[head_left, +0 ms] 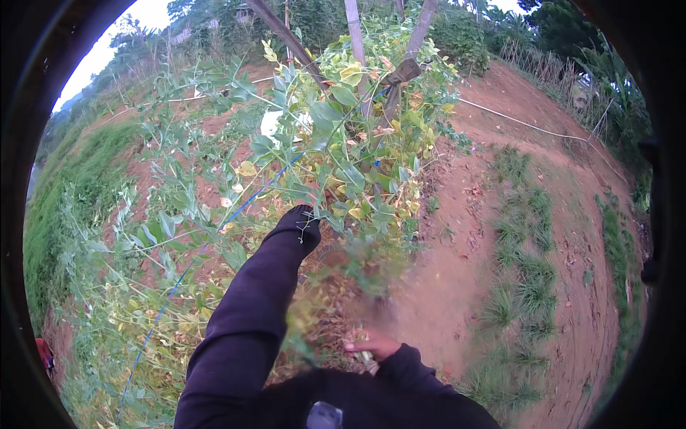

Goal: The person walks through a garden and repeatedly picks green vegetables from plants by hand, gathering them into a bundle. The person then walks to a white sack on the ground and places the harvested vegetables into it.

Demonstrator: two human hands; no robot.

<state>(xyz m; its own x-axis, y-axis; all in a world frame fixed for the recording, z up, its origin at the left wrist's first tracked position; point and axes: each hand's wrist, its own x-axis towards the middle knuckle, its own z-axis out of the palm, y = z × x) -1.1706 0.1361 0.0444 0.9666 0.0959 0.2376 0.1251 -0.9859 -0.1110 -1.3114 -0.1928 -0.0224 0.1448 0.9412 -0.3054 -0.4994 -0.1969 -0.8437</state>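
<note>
My left arm stretches forward into a tall stand of pea vines (343, 171) with green and yellowing leaves. My left hand (314, 194) is mostly covered by the foliage past the dark sleeve cuff, so its fingers cannot be made out. Low and close to my body, my right hand (381, 345) is closed around a small bunch of pale green pods (364, 349), partly blurred. A blue string (250, 200) runs slantwise through the vines, beside my left arm.
Wooden stakes (355, 28) rise out of the vines ahead, meeting near a knot. To the right lies a reddish dirt slope (450, 286) with grassy tufts (536, 279). A pale hose or line (529, 124) crosses the slope. Something white (271, 127) shows behind the leaves.
</note>
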